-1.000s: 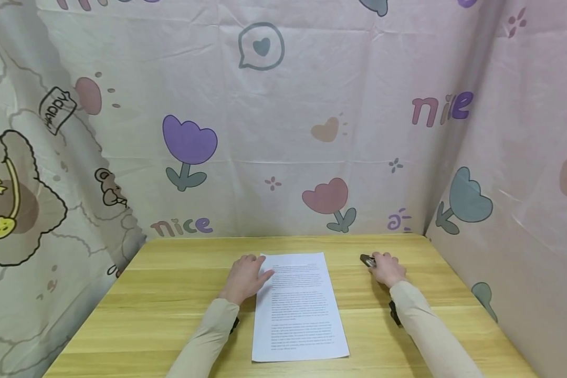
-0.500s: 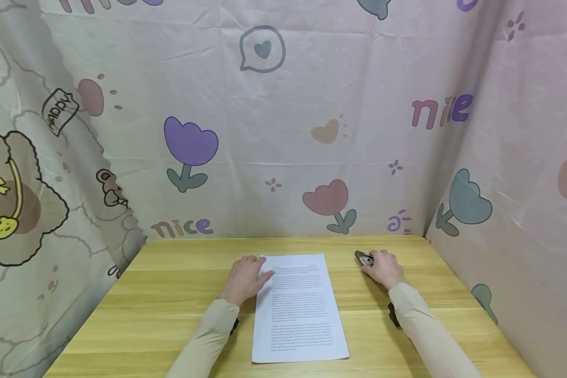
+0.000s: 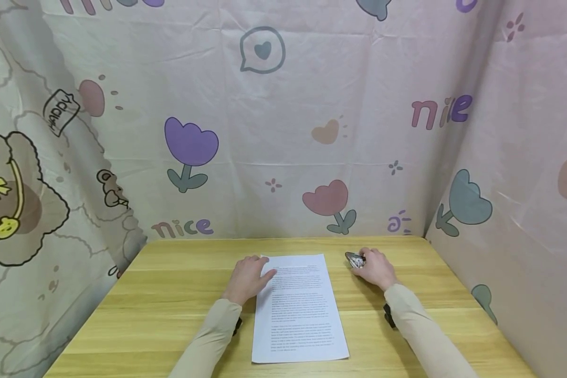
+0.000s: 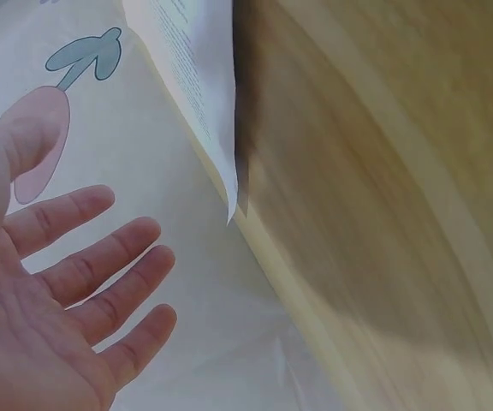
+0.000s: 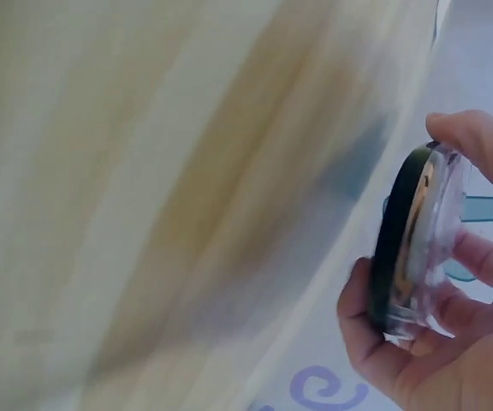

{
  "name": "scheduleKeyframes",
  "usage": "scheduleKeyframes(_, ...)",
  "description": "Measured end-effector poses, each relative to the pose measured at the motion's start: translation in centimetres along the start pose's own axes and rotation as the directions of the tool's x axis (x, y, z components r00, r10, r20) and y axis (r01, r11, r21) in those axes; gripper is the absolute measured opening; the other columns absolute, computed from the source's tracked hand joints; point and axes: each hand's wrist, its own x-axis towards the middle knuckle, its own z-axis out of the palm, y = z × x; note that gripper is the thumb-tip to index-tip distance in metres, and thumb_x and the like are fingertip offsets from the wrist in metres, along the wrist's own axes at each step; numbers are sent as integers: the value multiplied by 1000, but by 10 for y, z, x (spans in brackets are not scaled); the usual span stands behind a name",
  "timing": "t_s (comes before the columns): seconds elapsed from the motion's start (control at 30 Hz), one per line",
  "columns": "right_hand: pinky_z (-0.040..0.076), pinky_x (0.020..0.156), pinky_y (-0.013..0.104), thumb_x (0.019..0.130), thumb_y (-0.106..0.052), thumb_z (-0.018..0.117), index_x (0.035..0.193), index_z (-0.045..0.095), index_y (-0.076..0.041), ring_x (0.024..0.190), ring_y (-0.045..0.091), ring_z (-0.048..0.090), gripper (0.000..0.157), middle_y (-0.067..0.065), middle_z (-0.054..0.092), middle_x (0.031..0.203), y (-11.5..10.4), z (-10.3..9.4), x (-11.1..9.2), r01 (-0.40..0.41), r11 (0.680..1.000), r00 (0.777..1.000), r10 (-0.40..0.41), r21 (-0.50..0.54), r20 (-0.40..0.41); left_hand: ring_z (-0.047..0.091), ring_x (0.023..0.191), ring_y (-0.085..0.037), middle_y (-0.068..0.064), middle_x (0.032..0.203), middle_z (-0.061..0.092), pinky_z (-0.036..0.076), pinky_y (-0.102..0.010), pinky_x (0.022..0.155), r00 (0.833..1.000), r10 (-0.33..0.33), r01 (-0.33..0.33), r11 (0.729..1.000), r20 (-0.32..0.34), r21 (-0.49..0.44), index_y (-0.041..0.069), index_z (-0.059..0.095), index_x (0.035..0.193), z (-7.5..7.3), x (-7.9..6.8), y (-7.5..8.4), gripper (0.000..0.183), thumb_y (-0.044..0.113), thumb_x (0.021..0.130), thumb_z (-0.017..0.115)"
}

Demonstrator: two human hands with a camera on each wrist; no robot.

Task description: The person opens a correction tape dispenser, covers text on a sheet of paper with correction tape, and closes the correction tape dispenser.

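Note:
A printed sheet of paper (image 3: 295, 310) lies on the wooden table in the head view, its near corners slightly lifted. My left hand (image 3: 247, 278) is at the sheet's upper left corner, with thumb and fingertips overlapping the edge. In the left wrist view the left hand (image 4: 67, 300) has spread, loosely bent fingers and holds nothing; the paper's curling corner (image 4: 221, 171) is beyond it. To the right of the sheet, my right hand (image 3: 375, 268) grips a paperweight (image 3: 355, 260). Seen from the right wrist, this paperweight (image 5: 413, 240) has a clear domed body and a dark flat base, pinched between thumb and fingers.
The pale wooden table (image 3: 170, 294) ends at a printed curtain (image 3: 274, 131) along its back. More curtain (image 3: 534, 236) hangs at the right side. A black wrist strap (image 3: 390, 316) shows under the right sleeve.
My right hand has moved left toward the sheet with the paperweight, tilting it so more of its clear side shows. The left hand and the paper have barely moved.

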Motion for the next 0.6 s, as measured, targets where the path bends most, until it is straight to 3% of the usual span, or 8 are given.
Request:
scheduleKeyframes(0.33, 51, 67, 36, 69, -31, 86, 107, 58, -15, 81, 22, 60, 50, 8, 67, 94, -19, 3, 3, 92, 991, 996, -91, 95, -12, 68, 94, -28, -11, 105, 73, 56, -44, 84, 999, 31, -34, 997, -40, -67, 7, 72, 110, -5, 3, 7, 34, 35, 93, 67)
scheduleKeyframes(0.6, 51, 57, 27, 68, -33, 89, 112, 59, -15, 74, 19, 60, 56, 10, 67, 90, -38, 2, 3, 97, 958, 995, -97, 269, -15, 69, 93, -26, -11, 104, 74, 57, -42, 82, 997, 47, -53, 994, -56, -100, 7, 73, 108, -10, 6, 12, 30, 32, 93, 67)
